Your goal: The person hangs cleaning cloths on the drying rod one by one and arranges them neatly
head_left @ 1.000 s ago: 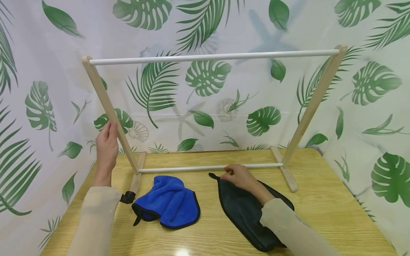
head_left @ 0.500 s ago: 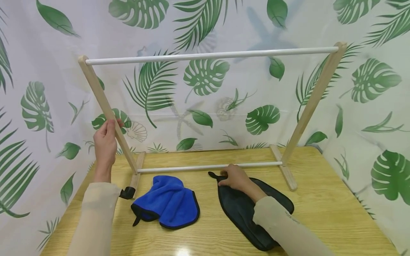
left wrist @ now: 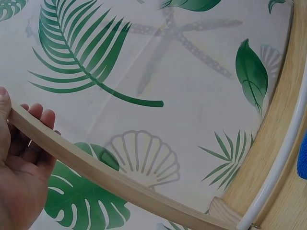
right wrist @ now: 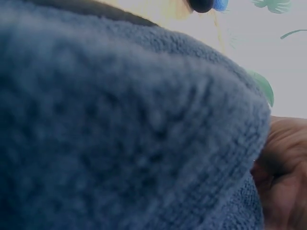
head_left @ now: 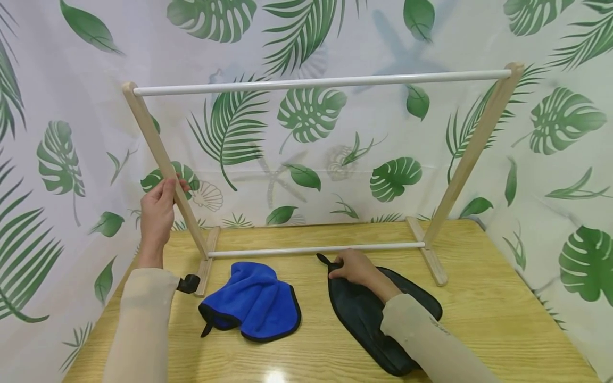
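My left hand [head_left: 158, 213] grips the left wooden post [head_left: 147, 127] of a hanging rack. In the left wrist view, the fingertips of that hand [left wrist: 21, 177] show past the post [left wrist: 100, 165], the thumb on its near side. My right hand [head_left: 356, 267] pinches the upper left edge of a dark grey towel [head_left: 351, 311], just beside its black loop [head_left: 323, 259]. The towel lies on the table, partly under my right forearm. Close up in the right wrist view, the fluffy towel [right wrist: 144, 124] covers most of the hand [right wrist: 288, 167]; its fingertips are hidden.
A crumpled blue towel [head_left: 263, 303] with black trim lies left of the dark one. The rack has a white top bar [head_left: 321, 83] and a white lower bar [head_left: 287, 250]. Behind the wooden table [head_left: 483, 330] hangs a leaf-patterned curtain [head_left: 335, 202].
My right fingers have closed further over the dark towel's edge, and its loop end has tipped up slightly. My left hand stays on the post.
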A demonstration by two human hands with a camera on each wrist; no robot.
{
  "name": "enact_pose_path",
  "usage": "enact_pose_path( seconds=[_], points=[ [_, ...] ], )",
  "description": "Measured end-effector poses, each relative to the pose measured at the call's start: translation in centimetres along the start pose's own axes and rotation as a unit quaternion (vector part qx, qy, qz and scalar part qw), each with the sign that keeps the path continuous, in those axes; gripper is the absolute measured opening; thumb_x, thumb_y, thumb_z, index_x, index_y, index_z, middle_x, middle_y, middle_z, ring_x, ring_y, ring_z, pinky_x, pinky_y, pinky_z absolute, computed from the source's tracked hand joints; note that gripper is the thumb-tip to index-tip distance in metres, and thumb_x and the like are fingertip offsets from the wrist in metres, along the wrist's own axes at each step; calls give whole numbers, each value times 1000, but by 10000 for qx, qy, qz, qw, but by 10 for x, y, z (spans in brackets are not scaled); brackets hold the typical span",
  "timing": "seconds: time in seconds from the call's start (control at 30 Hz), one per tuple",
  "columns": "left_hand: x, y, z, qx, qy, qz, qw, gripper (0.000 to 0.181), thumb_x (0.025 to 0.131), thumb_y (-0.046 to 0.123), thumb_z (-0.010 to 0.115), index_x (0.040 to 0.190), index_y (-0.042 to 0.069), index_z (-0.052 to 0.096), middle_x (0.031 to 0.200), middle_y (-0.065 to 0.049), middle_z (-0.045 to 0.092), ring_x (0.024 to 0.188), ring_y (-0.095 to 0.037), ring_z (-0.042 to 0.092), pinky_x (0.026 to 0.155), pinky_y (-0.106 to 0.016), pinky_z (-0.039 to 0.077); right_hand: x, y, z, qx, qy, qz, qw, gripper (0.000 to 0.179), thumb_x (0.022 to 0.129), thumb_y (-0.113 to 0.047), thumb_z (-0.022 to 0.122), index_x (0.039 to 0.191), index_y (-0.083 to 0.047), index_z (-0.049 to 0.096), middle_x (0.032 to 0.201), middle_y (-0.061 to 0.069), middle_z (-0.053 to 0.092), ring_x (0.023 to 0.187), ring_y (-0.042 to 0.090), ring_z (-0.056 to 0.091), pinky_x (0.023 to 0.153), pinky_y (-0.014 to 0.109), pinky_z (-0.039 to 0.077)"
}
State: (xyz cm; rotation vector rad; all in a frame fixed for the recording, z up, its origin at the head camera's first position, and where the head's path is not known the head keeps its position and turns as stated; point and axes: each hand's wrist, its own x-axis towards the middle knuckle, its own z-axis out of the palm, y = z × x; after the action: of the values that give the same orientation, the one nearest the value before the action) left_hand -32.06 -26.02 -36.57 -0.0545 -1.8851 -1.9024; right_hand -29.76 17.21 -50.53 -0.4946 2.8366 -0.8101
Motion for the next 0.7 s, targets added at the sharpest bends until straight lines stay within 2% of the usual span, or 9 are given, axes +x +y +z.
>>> enact_pose_path(
  seconds=[0.23,0.3,0.47,0.7],
  points=[
    [5,-2,-3,-24,-63,-38,10000,54,102,39,61,136,-3,64,106,-1,71,101,-12,68,97,-23,50,-2,1,-7,262,15,-437,9987,19,91,-16,80,76,-11,70,64,-5,52,58,12,45,58,27,37],
    [5,-2,-3,-66,-83,-34,9999,54,102,39,61,135,-3,64,105,0,72,100,-12,68,96,-22,50,-3,0,-13,345,31,-552,9979,16,91,-16,80,79,-10,72,66,-5,55,59,12,46,58,28,38],
    [5,-2,-4,-136,-135,-27,9998,55,102,40,62,135,-4,63,106,-2,72,101,-13,67,97,-22,50,-7,-9,-36,400,118,-664,9969,14,91,-18,81,94,-5,78,80,-1,70,66,12,50,61,29,41],
    [5,-2,-3,-176,-126,15,9998,56,102,39,62,136,-5,63,108,-6,71,99,-12,68,97,-22,50,-21,-19,-72,406,297,-913,9945,12,93,-22,78,92,-11,77,84,-4,70,70,12,54,65,31,44]
  ],
)
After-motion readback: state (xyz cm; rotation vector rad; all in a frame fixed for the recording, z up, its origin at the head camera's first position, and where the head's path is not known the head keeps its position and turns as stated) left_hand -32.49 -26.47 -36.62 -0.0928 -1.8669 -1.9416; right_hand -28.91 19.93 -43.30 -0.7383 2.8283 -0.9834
